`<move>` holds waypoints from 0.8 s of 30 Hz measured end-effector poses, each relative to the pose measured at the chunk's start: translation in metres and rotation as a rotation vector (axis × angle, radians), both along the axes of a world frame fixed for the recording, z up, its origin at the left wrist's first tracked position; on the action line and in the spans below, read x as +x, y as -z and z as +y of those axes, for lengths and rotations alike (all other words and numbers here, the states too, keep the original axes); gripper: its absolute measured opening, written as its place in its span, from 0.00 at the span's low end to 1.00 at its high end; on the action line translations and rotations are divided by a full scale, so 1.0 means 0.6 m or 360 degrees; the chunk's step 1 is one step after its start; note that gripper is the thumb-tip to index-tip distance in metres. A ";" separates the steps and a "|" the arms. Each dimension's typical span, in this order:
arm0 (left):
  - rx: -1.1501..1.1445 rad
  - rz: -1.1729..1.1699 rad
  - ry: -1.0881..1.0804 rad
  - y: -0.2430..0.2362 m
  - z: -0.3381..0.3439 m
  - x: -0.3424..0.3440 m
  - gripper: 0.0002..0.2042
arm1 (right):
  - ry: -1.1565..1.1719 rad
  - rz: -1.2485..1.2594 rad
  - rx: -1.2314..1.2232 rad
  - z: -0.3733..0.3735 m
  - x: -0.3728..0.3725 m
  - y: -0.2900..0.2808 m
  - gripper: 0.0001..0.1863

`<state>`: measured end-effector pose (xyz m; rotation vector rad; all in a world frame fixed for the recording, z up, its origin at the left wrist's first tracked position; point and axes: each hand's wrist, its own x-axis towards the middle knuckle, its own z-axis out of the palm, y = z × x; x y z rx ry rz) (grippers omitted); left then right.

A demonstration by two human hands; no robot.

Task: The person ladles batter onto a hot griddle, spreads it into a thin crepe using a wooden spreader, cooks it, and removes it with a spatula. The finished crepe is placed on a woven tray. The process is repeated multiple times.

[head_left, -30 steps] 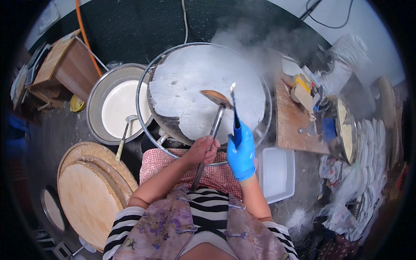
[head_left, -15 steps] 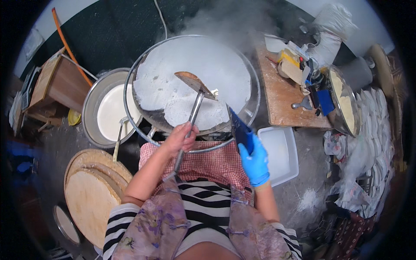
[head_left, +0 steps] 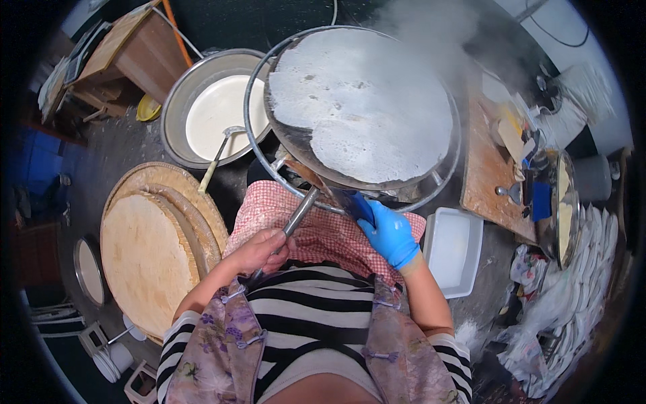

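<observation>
The bare left hand (head_left: 264, 250) has its fingers wrapped around one long tool (head_left: 300, 213). The blue-gloved right hand (head_left: 390, 236) grips one blue scraper (head_left: 354, 204). Both are close together, by the near edge of one round griddle (head_left: 291, 139). One tub (head_left: 177, 110) holds one ladle (head_left: 212, 168).

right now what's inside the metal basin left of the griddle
The basin holds white liquid, with a ladle leaning over its rim; the liquid hides the bottom and anything below.

tool handle (head_left: 300, 211): smooth metal | apron (head_left: 266, 207): matt cloth | tub (head_left: 452, 254): plastic
</observation>
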<state>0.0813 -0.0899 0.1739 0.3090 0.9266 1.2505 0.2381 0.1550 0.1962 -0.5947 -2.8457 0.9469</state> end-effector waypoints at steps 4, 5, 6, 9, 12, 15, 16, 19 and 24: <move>-0.0025 0.0111 -0.0149 -0.009 -0.022 -0.007 0.18 | -0.0094 0.0030 0.0206 0.009 -0.031 0.028 0.18; -0.0040 0.0124 -0.0177 -0.010 -0.024 -0.008 0.18 | -0.0138 0.0012 0.0240 0.011 -0.038 0.031 0.17; -0.0053 0.0139 -0.0196 -0.010 -0.026 -0.009 0.18 | -0.0172 -0.0005 0.0275 0.012 -0.045 0.034 0.17; -0.0064 0.0089 -0.0224 -0.007 -0.029 -0.011 0.19 | -0.0170 0.0008 0.0293 0.012 -0.059 0.040 0.17; -0.0048 0.0059 -0.0238 -0.002 -0.030 -0.014 0.19 | -0.0146 0.0048 0.0257 0.010 -0.070 0.044 0.17; -0.0029 0.0121 -0.0234 0.002 -0.031 -0.017 0.19 | -0.0128 0.0047 0.0266 0.006 -0.076 0.044 0.16; -0.0031 0.0100 -0.0255 0.003 -0.032 -0.018 0.19 | -0.0124 0.0051 0.0258 0.006 -0.079 0.043 0.16; -0.0021 0.0059 -0.0320 0.004 -0.035 -0.017 0.19 | -0.0174 0.0024 0.0273 0.008 -0.085 0.044 0.14; 0.0038 0.0020 -0.0368 0.012 -0.037 -0.018 0.20 | -0.0379 -0.0093 0.0482 0.011 -0.096 0.071 0.11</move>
